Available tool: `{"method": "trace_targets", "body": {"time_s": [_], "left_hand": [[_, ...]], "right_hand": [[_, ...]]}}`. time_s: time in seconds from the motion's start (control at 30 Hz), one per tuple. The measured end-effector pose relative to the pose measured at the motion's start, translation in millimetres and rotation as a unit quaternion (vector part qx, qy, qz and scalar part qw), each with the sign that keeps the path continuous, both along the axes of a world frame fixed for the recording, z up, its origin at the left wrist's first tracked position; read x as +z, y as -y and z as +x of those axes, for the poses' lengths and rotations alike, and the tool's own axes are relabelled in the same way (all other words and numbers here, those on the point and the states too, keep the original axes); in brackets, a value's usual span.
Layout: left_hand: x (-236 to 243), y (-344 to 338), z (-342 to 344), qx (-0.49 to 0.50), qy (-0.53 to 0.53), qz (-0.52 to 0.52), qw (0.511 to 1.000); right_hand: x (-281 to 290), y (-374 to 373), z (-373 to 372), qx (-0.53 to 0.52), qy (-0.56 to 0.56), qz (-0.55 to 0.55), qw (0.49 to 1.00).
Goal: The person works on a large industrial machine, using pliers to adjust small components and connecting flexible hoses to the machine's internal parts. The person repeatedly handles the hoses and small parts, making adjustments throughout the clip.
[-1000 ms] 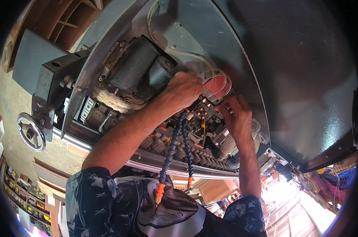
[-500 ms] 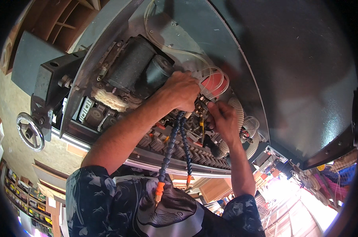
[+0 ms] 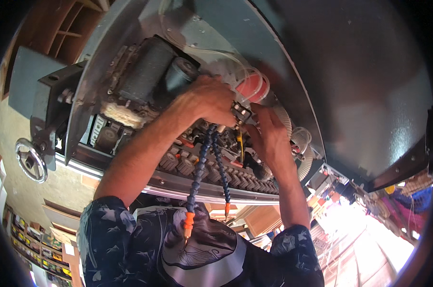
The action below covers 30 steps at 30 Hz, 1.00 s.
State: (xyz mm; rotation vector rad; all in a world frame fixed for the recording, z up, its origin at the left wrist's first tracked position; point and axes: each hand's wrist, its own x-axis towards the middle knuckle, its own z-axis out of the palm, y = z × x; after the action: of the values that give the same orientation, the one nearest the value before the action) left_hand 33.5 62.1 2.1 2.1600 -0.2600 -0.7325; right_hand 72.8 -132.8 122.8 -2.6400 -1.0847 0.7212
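Note:
My left hand (image 3: 211, 100) is curled closed at the left side of a small black block (image 3: 242, 112) with shiny bolt heads; its fingertips are hidden. Two jointed dark-blue hoses, a longer one (image 3: 200, 167) and a shorter one (image 3: 221, 172), come out below this hand and hang towards me, each with an orange nozzle. My right hand (image 3: 272, 136) is at the block's right side, its fingers bent and closed in. What they pinch, if anything, is hidden. Clear thin tubes (image 3: 257, 83) loop behind both hands, in front of a red round part (image 3: 251, 90).
Inside the open grey machine housing are a dark motor (image 3: 149, 67), a row of ribbed rollers (image 3: 245, 182) along the near edge and a pale corrugated hose (image 3: 305, 165). A raised dark cover (image 3: 369, 86) stands at the right. A chrome handwheel (image 3: 31, 160) is at the left.
My right hand's fingers have shifted in around the block's right edge, and the block shows more openly between my hands. My left hand keeps its closed hold. The whole view has tilted slightly.

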Motion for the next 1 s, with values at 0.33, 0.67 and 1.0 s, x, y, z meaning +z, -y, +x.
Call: {"method": "trace_targets", "body": {"time_s": [0.33,0.67,1.0], "left_hand": [[7,-3,8,-0.012,-0.017,0.028,0.999],[-9,6,-2,0.022,0.035,0.037,0.998],[-10,6,-1,0.003,0.052,0.057,0.997]], "right_hand": [[-21,1,16,0.005,0.034,0.021,0.999],[-29,6,25,-0.252,-0.142,0.091,0.953],[-16,13,35,0.098,0.050,-0.014,0.994]]}}
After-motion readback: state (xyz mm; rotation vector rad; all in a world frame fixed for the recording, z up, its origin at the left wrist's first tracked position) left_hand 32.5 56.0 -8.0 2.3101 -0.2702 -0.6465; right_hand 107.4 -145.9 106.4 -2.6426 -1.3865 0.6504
